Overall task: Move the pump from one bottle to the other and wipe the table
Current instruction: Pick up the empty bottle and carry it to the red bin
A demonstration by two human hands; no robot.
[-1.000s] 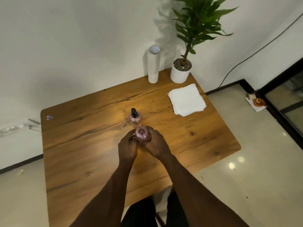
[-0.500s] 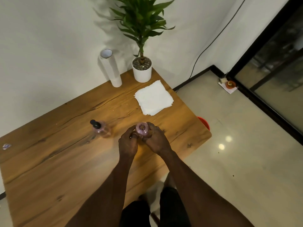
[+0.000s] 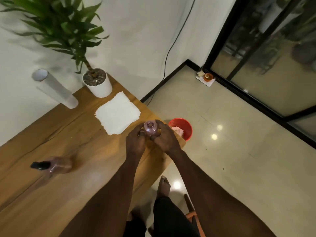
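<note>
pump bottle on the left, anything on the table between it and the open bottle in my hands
Nothing visible does. The pump bottle stands apart, and only bare table lies between it and the open bottle held by the left hand and right hand.

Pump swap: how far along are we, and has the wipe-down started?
Done: the held bottle has an open neck, ready for a pump. In hand: left hand and right hand both grip that bottle near the table's edge. Left: the black pump sits on the other bottle, so the transfer is pending. The napkin stack lies untouched; wiping not begun.
</note>
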